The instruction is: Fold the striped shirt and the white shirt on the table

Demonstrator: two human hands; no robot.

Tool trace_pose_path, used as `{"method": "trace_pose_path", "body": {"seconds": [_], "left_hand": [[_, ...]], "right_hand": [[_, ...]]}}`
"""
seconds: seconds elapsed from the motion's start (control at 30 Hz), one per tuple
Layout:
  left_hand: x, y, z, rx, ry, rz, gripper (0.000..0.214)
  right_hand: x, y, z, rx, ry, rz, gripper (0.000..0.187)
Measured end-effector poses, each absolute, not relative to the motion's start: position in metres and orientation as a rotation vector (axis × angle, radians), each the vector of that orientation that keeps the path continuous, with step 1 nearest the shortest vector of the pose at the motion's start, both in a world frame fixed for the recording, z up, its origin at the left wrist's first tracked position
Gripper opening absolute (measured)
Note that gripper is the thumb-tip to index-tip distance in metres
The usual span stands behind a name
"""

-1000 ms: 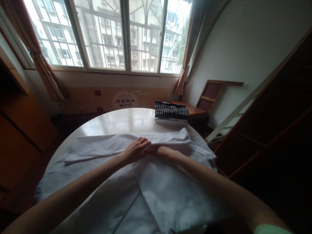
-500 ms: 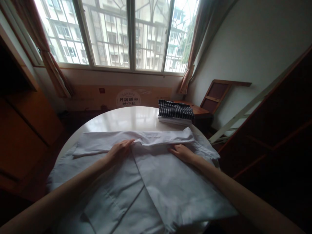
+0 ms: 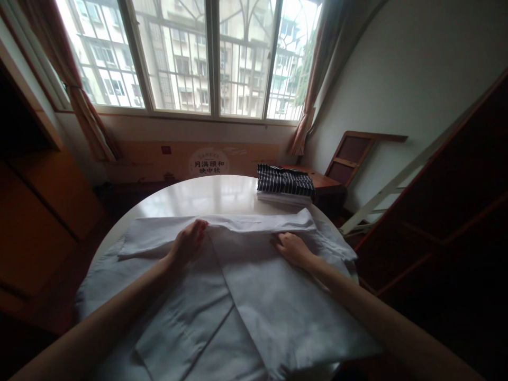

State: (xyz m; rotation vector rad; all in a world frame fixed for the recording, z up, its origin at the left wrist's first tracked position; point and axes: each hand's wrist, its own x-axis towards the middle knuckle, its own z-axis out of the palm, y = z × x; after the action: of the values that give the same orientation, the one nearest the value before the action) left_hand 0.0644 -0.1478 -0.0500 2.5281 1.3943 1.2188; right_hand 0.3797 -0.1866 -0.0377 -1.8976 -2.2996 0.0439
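A white shirt (image 3: 254, 296) lies spread over the near half of a round white table (image 3: 198, 193). A long folded band of it, a sleeve, runs across its far edge. My left hand (image 3: 187, 242) rests on the cloth left of centre, fingers curled over the edge of that band. My right hand (image 3: 291, 247) presses flat on the shirt to the right, fingertips at the band's underside. The two front panels overlap below my hands.
A stack of folded clothes (image 3: 283, 185), dark striped on top, white below, sits at the table's far right edge. A folded wooden chair (image 3: 349, 156) leans on the right wall. A dark shelf (image 3: 448, 211) stands right, a wooden cabinet (image 3: 43, 211) left, windows behind.
My hands were together at the middle of the band and have slid apart, left hand leftward and right hand rightward, smoothing the fold. The view has shifted slightly.
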Motion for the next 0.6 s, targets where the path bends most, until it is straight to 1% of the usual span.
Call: {"method": "trace_pose_path", "body": {"seconds": [0.07,0.1,0.2,0.27,0.37,0.5,0.6], "left_hand": [[0.065,-0.146,-0.051,2.5,1.391,1.307,0.012],[0.065,-0.145,-0.051,2.485,1.388,1.343,0.011],[0.066,-0.145,-0.052,2.46,1.364,1.426,0.01],[0.066,-0.147,-0.051,2.454,1.358,1.458,0.01],[0.066,-0.151,-0.051,2.46,1.353,1.445,0.011],[0.064,-0.152,-0.053,2.494,1.327,1.377,0.012],[0.063,-0.151,-0.056,2.502,1.317,1.34,0.012]], "right_hand": [[0.36,-0.187,-0.034,-1.771,-2.328,0.005,0.025],[0.349,-0.186,-0.034,-1.66,-2.372,0.02,0.025],[0.315,-0.177,-0.036,-1.266,-2.582,0.17,0.034],[0.296,-0.167,-0.04,-1.106,-2.645,0.259,0.043],[0.279,-0.147,-0.045,-1.239,-2.582,0.416,0.051],[0.278,-0.124,-0.048,-1.425,-2.458,0.551,0.049],[0.282,-0.117,-0.05,-1.482,-2.414,0.584,0.053]]}}
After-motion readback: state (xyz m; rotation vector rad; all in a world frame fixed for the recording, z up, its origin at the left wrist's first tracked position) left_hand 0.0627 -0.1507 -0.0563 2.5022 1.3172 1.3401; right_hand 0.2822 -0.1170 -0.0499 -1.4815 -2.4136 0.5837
